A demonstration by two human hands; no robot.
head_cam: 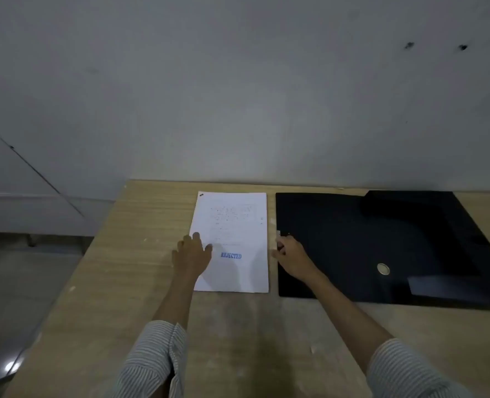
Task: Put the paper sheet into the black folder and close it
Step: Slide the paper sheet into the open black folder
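Note:
The white paper sheet (pixel 238 225), printed with faint text and a blue "REJECTED" stamp, lies flat on the wooden table (pixel 140 282). My left hand (pixel 192 254) rests flat on the sheet's left edge with fingers spread. Just to the right lies the black folder (pixel 353 242), spread open, with a round metal snap (pixel 383 269) and an inner pocket on its right half. My right hand (pixel 291 257) sits at the folder's left edge. Its fingers are curled over the edge and its thumb is at the gap between paper and folder.
A plain grey wall (pixel 238 96) rises directly behind the table's far edge. The table's left edge runs diagonally, with grey floor (pixel 23 282) beyond it. Bare wood lies in front of the paper and folder, between my striped sleeves.

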